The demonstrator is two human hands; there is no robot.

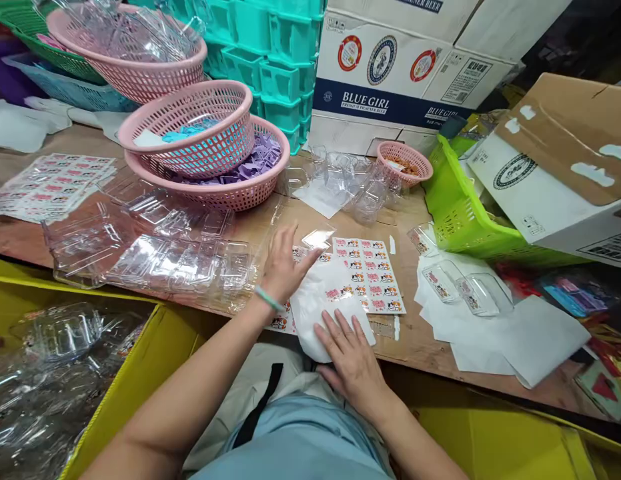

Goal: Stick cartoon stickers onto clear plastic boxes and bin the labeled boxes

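Observation:
My left hand (pixel 281 263) is open, thumb stretched away from the fingers, at the upper left edge of a curled white backing sheet (pixel 315 300). My right hand (pixel 351 360) lies with its fingers spread on that sheet near the table's front edge. Beneath the white sheet is a sticker sheet (pixel 385 287) printed with rows of orange-and-white cartoon animals and pink lettering. Just beyond my left thumb lies a small clear, shiny piece (pixel 319 237). Clear plastic boxes (pixel 180 267) are lined up left of my left hand.
Pink baskets (pixel 190 127) holding blue and purple pieces stand at the back left. More sticker sheets (pixel 55 183) lie far left. White papers (pixel 480 333), a green basket (pixel 470 213) and a carton (pixel 555 160) are right. A yellow bin (pixel 135 373) of clear boxes stands lower left.

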